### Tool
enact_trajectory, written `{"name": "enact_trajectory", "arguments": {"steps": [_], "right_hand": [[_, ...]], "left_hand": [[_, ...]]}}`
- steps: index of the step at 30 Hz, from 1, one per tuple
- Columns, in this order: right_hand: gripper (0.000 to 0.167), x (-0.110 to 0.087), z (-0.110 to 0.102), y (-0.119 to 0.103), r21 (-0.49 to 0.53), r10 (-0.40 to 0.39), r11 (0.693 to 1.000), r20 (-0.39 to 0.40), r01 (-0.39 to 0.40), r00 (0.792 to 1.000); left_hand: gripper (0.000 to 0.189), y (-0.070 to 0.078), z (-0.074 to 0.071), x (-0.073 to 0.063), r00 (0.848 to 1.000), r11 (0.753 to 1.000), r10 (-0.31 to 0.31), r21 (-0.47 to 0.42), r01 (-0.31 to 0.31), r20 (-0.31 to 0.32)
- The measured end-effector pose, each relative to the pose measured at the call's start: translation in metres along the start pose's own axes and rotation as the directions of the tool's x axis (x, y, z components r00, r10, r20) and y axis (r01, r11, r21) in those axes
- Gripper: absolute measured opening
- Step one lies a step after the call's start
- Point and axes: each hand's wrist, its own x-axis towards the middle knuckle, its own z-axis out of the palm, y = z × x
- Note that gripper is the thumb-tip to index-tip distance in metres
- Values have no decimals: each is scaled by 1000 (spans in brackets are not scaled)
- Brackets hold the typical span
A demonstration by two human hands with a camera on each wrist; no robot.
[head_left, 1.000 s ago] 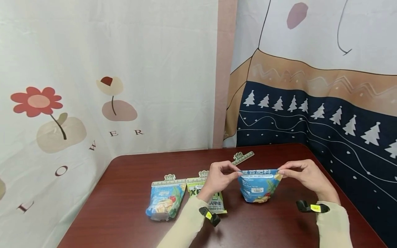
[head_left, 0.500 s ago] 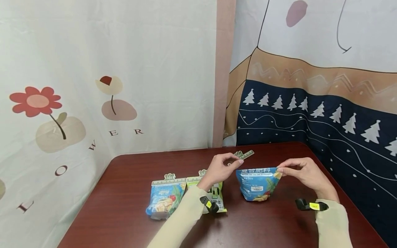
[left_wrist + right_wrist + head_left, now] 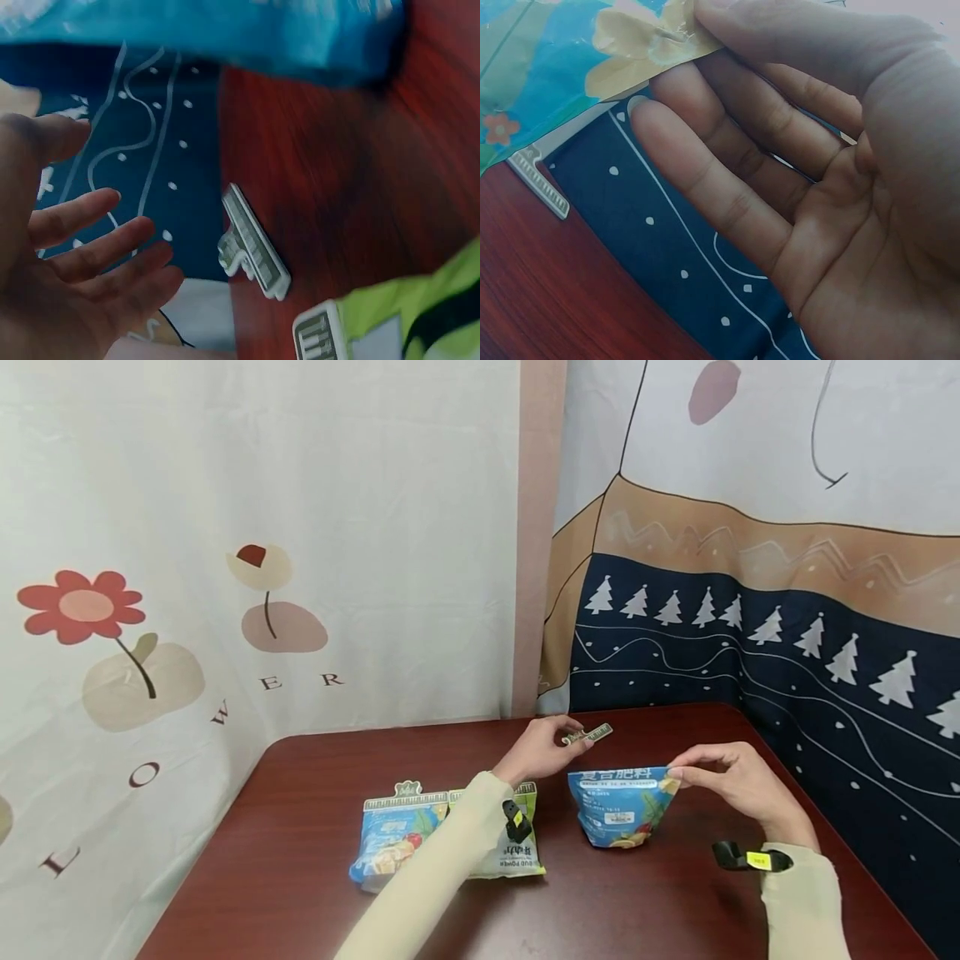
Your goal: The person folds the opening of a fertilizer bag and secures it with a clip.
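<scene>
My right hand (image 3: pixel 738 781) pinches the top right corner of a blue fertilizer bag (image 3: pixel 618 814), which stands upright on the table. In the right wrist view the thumb presses over the bag's printed corner (image 3: pixel 641 41), with the other fingers behind it. My left hand (image 3: pixel 542 748) reaches to a loose bag clip (image 3: pixel 599 733) with a crown-shaped handle and a ruler-like bar. Thumb and fingertips overlap the clip in the head view. From the left wrist, the fingers (image 3: pixel 97 251) look spread and apart from the clip (image 3: pixel 255 240), which lies flat on the table.
Another blue bag (image 3: pixel 386 847), closed with a similar clip (image 3: pixel 407 796), lies to the left. Beside it is a green bag (image 3: pixel 517 852), partly hidden by my left sleeve (image 3: pixel 442 860). Patterned curtains (image 3: pixel 405 568) stand behind the dark red table (image 3: pixel 277 827).
My left hand has let go of the blue bag's top left corner and moved up and away to the loose clip. My right hand keeps its pinch on the bag.
</scene>
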Motion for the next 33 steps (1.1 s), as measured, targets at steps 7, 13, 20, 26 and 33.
{"name": "enact_trajectory", "arguments": {"steps": [7, 13, 20, 26, 33], "right_hand": [[20, -2, 0, -2, -14, 43, 999, 1, -43, 999], [20, -4, -1, -3, -7, 48, 999, 4, -48, 999], [20, -3, -1, -2, 7, 42, 999, 11, -42, 999], [18, -1, -1, -3, 2, 29, 1000, 12, -29, 1000], [18, 1, 0, 0, 27, 13, 1000, 21, -13, 1000]], "left_hand": [[51, -13, 4, 21, 998, 996, -27, 88, 22, 58], [55, -21, 7, 39, 993, 971, -74, 233, 51, 89], [60, -32, 13, 55, 983, 914, -146, 396, 92, 109], [55, -35, 21, 65, 980, 860, -148, 507, 59, 137], [22, -36, 30, 74, 973, 839, -142, 544, 22, 180]]}}
